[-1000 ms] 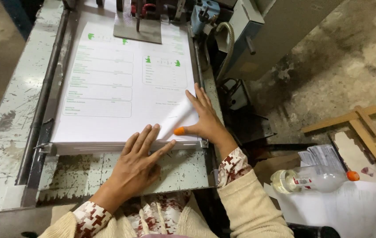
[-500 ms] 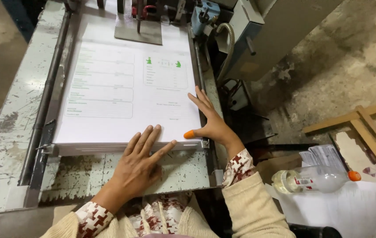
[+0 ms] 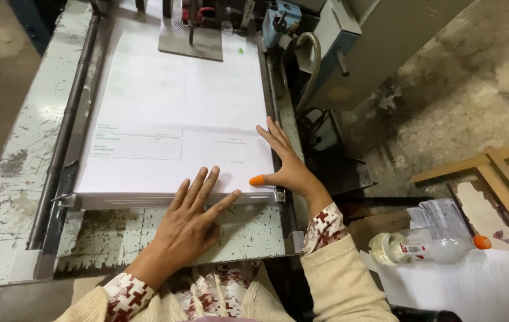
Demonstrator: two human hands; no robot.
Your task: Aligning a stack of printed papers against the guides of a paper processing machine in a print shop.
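The green-printed top sheet is gone, baring a paler sheet atop the paper stack [image 3: 177, 119] on the worn worktop [image 3: 4, 179]; left hand [image 3: 192, 217] and right hand [image 3: 284, 167] lie flat, fingers spread, gripping nothing.

Stained concrete floor [image 3: 463, 77]; scuffed metal table [image 3: 4, 179].
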